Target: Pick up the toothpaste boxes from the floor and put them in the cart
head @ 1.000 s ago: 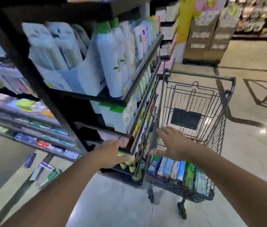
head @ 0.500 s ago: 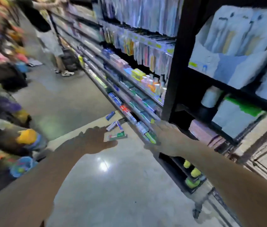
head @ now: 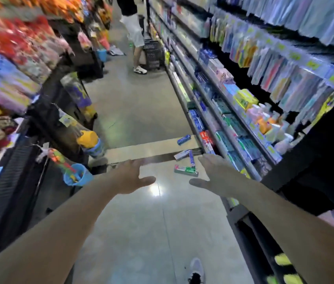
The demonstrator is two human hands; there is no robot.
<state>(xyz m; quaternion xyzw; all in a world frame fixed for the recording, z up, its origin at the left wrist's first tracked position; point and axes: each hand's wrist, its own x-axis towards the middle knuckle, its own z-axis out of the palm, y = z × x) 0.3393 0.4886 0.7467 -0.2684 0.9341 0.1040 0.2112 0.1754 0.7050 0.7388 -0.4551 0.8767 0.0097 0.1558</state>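
Several toothpaste boxes lie on the grey floor ahead, beside the right-hand shelf. A green and red box [head: 185, 170] is nearest. A purple box [head: 191, 158] and a pale box [head: 181, 155] lie just behind it. A blue box [head: 183, 139] sits farther back. My left hand [head: 130, 177] and my right hand [head: 214, 174] are both stretched forward at about waist height, fingers spread, holding nothing. The boxes show between the two hands, still some way off on the floor. The cart is out of view.
A long shelf of toothpaste and toothbrushes [head: 231, 124] runs along the right. Snack racks [head: 14, 83] and hanging toys [head: 76, 175] line the left. Another person [head: 134, 33] stands with a black basket [head: 153, 54] far down the aisle. My shoe [head: 196, 269] shows below.
The view has swung left from the cart to the aisle. Both hands left the cart and now reach forward empty, and the floor boxes have come nearer to centre.
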